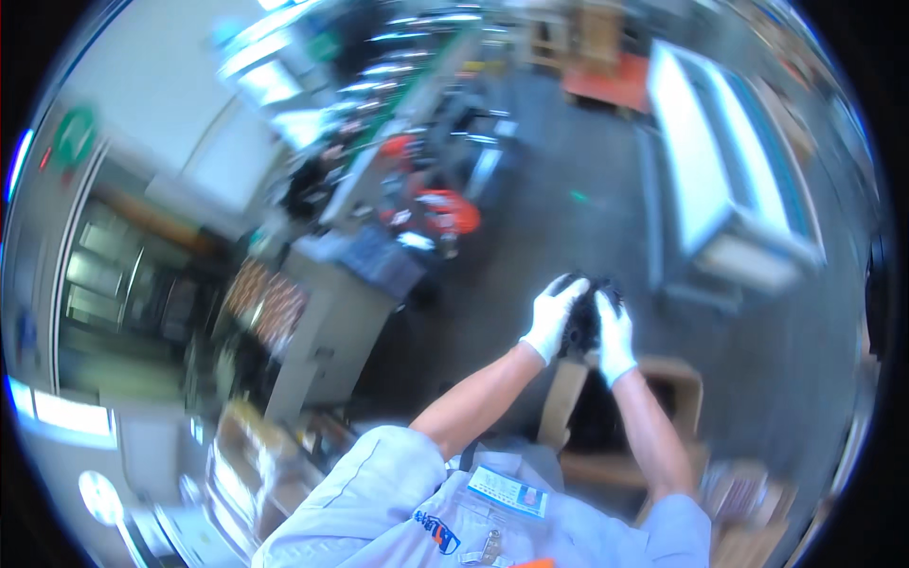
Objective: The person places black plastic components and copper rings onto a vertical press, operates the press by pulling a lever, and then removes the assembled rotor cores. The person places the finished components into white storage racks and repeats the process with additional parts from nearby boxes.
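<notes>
Both my hands wear white gloves with dark fingertips and meet in front of me. Between them are dark, toothed-looking parts, too blurred to name exactly; they may be one piece or several. My left hand closes on their left side. On their right side, my right hand is closed as well. Just below the hands stands an open cardboard box with something dark inside.
A long white-and-grey conveyor-like bench stands at the right. At the left is a machine cabinet beside a cluttered work line, with a red stool near it. An orange pallet lies far back; more cartons sit at lower right.
</notes>
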Tool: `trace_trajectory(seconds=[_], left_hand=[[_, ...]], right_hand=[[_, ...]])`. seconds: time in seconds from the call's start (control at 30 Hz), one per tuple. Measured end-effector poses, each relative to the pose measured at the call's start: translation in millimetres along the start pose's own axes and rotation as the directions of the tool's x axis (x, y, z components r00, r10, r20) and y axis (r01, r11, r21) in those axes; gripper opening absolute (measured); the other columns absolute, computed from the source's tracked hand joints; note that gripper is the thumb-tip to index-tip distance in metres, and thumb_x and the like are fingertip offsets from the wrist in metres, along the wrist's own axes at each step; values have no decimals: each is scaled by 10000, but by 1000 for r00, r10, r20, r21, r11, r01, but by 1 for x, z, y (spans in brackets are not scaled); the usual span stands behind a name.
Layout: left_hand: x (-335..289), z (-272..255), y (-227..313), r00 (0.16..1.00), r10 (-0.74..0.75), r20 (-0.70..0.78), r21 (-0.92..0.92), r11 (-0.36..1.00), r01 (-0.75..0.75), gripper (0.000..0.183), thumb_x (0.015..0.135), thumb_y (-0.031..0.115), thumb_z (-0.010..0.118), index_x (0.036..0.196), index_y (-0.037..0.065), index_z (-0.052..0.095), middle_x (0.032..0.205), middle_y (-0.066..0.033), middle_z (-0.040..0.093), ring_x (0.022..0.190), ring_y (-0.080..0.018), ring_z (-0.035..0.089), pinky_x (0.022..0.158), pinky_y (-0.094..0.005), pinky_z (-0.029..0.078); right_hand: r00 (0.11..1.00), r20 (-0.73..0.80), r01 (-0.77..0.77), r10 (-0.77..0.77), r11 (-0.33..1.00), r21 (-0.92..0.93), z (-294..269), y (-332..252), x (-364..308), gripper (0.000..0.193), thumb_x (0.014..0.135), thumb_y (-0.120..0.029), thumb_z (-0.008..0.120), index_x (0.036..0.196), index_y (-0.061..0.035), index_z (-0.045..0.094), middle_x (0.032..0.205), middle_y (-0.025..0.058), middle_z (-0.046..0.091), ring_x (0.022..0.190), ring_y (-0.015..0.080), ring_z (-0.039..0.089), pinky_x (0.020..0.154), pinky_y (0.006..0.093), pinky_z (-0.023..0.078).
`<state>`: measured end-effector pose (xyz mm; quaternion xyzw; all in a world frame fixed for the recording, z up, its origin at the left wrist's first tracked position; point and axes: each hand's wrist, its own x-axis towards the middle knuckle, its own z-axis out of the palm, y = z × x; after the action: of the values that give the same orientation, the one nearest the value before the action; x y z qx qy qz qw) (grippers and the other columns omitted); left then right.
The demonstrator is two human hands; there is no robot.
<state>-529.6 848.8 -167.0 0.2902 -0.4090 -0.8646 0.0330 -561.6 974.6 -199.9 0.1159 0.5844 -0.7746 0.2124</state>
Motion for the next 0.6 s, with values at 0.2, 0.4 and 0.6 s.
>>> trace_trajectory(seconds=[0.2,0.4,0.6], left_hand=[[-60,-171,188,867,392,-308,-175,872,-457,513,860,217,780,1308,36,609,1156,-60,680,1027,-172,645,895,-335,522],[-182,-389,330,506,614,-606,32,655,-755,346,895,259,731,1190,87,676,1125,-35,688,1023,-155,635,896,-322,511],[-267,-574,364,216,601,-770,112,460,-881,357,911,217,725,1234,87,646,1154,-46,689,1025,-163,656,914,-323,526]], right_hand=[[864,503,103,41,961,-255,282,-7,-35,466,962,-341,670,1338,-84,572,1172,64,668,992,175,669,792,336,573],[437,899,322,0,934,-156,555,75,-146,428,949,-291,699,1283,-36,620,1150,62,688,1000,138,627,884,296,508],[216,973,320,77,936,-145,715,195,-250,412,913,-262,733,1228,-10,652,1077,82,725,969,151,643,889,312,505]])
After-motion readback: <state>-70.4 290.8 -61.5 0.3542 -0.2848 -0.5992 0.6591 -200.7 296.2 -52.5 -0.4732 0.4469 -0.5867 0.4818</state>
